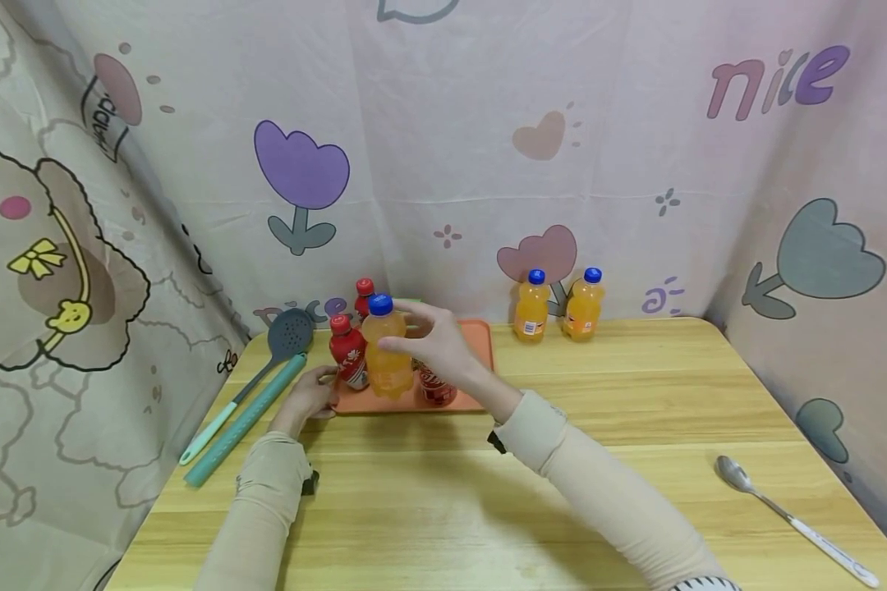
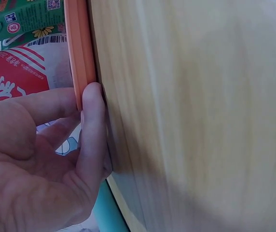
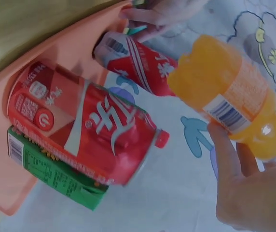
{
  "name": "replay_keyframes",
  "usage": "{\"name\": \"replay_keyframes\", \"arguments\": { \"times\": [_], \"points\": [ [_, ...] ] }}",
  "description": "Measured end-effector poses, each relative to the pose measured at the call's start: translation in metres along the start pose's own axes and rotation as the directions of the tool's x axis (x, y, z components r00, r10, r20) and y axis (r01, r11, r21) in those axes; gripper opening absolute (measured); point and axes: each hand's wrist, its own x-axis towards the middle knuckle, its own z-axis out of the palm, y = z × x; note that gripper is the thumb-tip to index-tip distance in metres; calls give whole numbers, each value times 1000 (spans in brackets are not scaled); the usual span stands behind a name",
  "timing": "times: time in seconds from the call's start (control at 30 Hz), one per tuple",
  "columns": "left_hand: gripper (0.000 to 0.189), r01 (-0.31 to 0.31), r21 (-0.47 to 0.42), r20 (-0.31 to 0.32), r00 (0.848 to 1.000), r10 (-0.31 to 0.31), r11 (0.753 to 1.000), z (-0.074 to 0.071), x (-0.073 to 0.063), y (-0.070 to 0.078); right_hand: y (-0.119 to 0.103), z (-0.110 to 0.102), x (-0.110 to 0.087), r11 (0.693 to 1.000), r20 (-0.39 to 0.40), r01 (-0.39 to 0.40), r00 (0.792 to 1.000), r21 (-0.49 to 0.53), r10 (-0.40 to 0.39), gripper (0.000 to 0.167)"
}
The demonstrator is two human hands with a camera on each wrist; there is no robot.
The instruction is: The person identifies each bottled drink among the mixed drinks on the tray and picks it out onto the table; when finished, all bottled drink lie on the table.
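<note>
A printed curtain hangs beyond the left hand and right hand, and a wooden table spreads below both. On it the coral tray reaches from the left hand to beneath the right; the left hand pinches its near left corner, with fingers on both sides of the rim. Left of the left hand lie a slotted ladle and a green rod; a spoon lies well right of the right hand.

The right hand grips an orange bottle by its upper part, with its base clear of the tray. Farther right of that hand stand two more orange bottles. One red bottle stands just beyond the left hand, another farther back. Under the right hand stands a red can, with a green carton beside it.
</note>
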Motion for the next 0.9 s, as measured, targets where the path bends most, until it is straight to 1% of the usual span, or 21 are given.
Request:
{"name": "replay_keyframes", "arguments": {
  "times": [0.17, 0.3, 0.53, 0.7, 0.9],
  "points": [
    [77, 2, -1, 3, 1000, -2, 1000, -1, -1, 1, -4, -13, -2, 993, 44, -88, 995, 74, 85, 57],
    [77, 9, 4, 0, 1000, -9, 1000, 0, -1, 2, -4, -25, -4, 986, 55, -142, 989, 84, 138, 61],
    [75, 23, 14, -7, 1000, -23, 1000, 1, -3, 4, -3, -48, -10, 979, 111, -171, 981, 109, 159, 57],
    [74, 24, 18, -8, 1000, -24, 1000, 1, -3, 5, -4, -66, -17, 975, 122, -208, 973, 77, 198, 57],
    [74, 26, 14, -12, 1000, -26, 1000, 1, 0, 3, -2, -86, -24, 979, 127, -177, 978, 102, 164, 55]
  ]
}}
